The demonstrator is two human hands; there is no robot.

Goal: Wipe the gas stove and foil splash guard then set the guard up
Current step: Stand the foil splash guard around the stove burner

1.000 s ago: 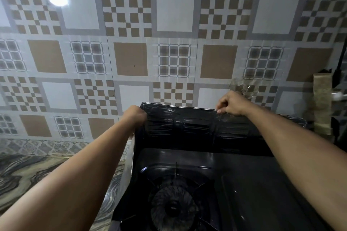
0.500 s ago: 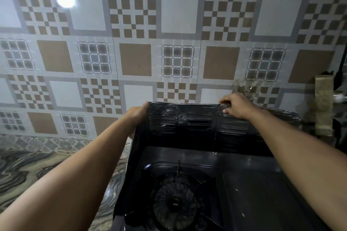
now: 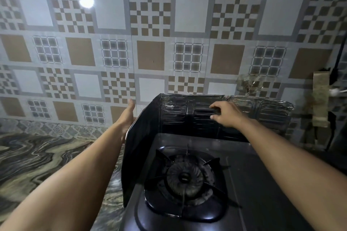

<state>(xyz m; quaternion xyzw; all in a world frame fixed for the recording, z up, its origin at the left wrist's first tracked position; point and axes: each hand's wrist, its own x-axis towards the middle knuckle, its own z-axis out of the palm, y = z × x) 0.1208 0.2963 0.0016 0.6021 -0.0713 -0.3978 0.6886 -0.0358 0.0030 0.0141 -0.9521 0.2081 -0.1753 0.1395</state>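
Note:
The dark gas stove (image 3: 249, 184) fills the lower right, with one round burner (image 3: 185, 177) under a black pan support. The embossed foil splash guard (image 3: 266, 112) stands upright around the stove's back and left side, folded at the back left corner. My left hand (image 3: 127, 116) is flat with straight fingers, just outside the guard's left panel (image 3: 139, 148), at its outer face. My right hand (image 3: 225, 114) hovers in front of the back panel with loosely bent fingers, holding nothing.
A patterned tile wall (image 3: 150, 58) rises right behind the guard. A marbled countertop (image 3: 37, 165) spreads to the left of the stove. At the right a brownish strip (image 3: 321, 99) hangs on the wall beside a dark cable (image 3: 339, 54).
Both hands have let go of the guard's top edge. My left hand dropped to the outside of the left panel; my right hand drew back in front of the back panel. The view tilted down.

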